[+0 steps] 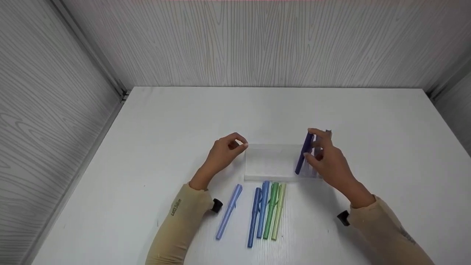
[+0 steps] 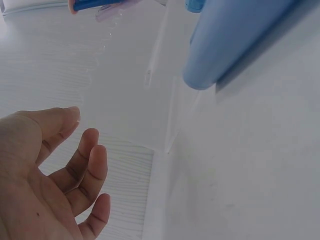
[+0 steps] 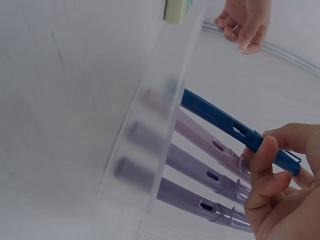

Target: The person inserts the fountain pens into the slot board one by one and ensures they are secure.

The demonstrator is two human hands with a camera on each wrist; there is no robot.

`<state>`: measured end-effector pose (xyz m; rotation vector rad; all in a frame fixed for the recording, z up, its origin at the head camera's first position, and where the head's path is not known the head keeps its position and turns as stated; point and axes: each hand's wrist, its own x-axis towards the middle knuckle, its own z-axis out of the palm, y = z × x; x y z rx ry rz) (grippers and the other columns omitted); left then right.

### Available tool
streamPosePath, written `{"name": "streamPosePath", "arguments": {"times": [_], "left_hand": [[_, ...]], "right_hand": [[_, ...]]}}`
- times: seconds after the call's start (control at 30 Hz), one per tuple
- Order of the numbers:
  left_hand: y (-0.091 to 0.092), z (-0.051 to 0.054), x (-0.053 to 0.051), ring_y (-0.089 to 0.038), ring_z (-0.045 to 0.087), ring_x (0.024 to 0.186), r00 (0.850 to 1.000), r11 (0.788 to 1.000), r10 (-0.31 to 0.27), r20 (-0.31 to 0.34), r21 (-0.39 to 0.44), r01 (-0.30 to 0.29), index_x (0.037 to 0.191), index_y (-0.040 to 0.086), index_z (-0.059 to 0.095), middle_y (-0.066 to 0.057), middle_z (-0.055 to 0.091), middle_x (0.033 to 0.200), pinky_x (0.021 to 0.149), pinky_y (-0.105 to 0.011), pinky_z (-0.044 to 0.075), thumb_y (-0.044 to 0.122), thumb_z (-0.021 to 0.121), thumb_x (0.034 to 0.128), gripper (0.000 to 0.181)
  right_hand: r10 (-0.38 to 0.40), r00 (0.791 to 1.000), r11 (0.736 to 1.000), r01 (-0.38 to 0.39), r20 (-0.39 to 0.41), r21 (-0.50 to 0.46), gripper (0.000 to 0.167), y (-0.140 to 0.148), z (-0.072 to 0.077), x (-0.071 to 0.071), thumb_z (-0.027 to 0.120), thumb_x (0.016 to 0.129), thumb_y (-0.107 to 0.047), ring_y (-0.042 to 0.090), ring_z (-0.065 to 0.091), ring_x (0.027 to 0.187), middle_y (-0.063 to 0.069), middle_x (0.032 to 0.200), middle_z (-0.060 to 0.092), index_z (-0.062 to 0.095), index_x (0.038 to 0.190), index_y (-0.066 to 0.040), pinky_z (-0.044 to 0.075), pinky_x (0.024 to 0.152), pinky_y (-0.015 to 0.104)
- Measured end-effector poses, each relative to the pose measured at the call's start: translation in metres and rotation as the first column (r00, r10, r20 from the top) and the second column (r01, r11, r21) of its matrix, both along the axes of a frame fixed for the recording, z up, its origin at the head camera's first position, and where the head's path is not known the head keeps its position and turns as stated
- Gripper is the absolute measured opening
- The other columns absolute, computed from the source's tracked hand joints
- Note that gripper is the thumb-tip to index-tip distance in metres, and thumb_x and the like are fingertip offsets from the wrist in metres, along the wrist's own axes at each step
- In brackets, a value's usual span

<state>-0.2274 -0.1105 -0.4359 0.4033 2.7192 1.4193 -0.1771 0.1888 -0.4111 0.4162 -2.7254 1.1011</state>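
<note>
While seemingly filling case (image 1: 270, 177) at 3 o'clock, had right fingers (image 3: 272, 185) pinching dark pen (image 1: 303, 156), left fingers (image 2: 91, 184) apart; prob needed lowering.

The box (image 1: 270, 178) is frosted white; toward its three o'clock end are two lilac pens (image 3: 185, 199) and a pinkish pen (image 3: 197, 134). The held pen (image 3: 220, 117) is deep blue. From six to eight o'clock come a lime pen (image 1: 278, 211), green pen (image 1: 270, 211), mid-blue pen (image 1: 262, 211), navy pen (image 1: 254, 217) and periwinkle pen (image 1: 229, 212). The twelve o'clock wall (image 1: 239, 44) is grey woodgrain.
</note>
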Motion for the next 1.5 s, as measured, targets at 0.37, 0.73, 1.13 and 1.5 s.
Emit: {"name": "streamPosePath", "arguments": {"times": [0.37,0.73,1.13,1.5], "left_hand": [[0.0002,0.0008,0.0007,-0.013,0.047,0.063,1.0,1.0,0.003,0.003,-0.007,-0.002,0.102,0.02,0.068,-0.001,0.058,0.072,0.059,-0.026,0.038,0.029,0.064,0.0935,0.013],[-0.0012,0.001,0.0008,-0.012,0.047,0.062,0.999,1.0,-0.017,-0.034,0.004,0.017,0.102,0.02,0.068,-0.002,0.059,0.071,0.058,-0.027,0.038,0.028,0.063,0.0938,0.013],[-0.001,0.0002,0.0014,-0.014,0.057,0.073,1.0,1.0,-0.004,-0.027,-0.013,0.004,0.101,0.021,0.068,-0.003,0.066,0.084,0.063,-0.027,0.043,0.03,0.064,0.0935,0.013],[-0.0002,0.0003,0.001,-0.017,0.06,0.081,0.999,1.0,0.007,-0.031,-0.025,-0.008,0.1,0.021,0.069,-0.004,0.066,0.094,0.069,-0.031,0.047,0.03,0.063,0.0938,0.013]], "right_hand": [[0.012,0.997,0.997,-0.006,-0.073,0.083,0.065,-0.0035,-0.0059,0.0033,0.068,0.087,-0.004,0.011,0.046,0.06,0.008,0.095,0.066,0.034,0.14,-0.017,0.037,0.051,0.023],[0.001,0.996,0.99,0.012,-0.09,0.141,0.065,-0.0075,-0.0032,0.006,0.068,0.086,-0.005,0.01,0.048,0.06,0.009,0.095,0.066,0.037,0.142,-0.013,0.038,0.05,0.023],[-0.015,0.989,0.984,0.041,-0.15,0.173,0.068,-0.0073,-0.0049,0.0026,0.073,0.082,-0.005,0.014,0.051,0.071,0.012,0.104,0.054,0.042,0.142,-0.012,0.039,0.052,0.024],[-0.034,0.99,0.979,0.061,-0.138,0.194,0.067,-0.007,-0.0027,-0.0012,0.074,0.083,-0.007,0.017,0.05,0.068,0.017,0.11,0.046,0.044,0.142,-0.017,0.036,0.048,0.024]]}}
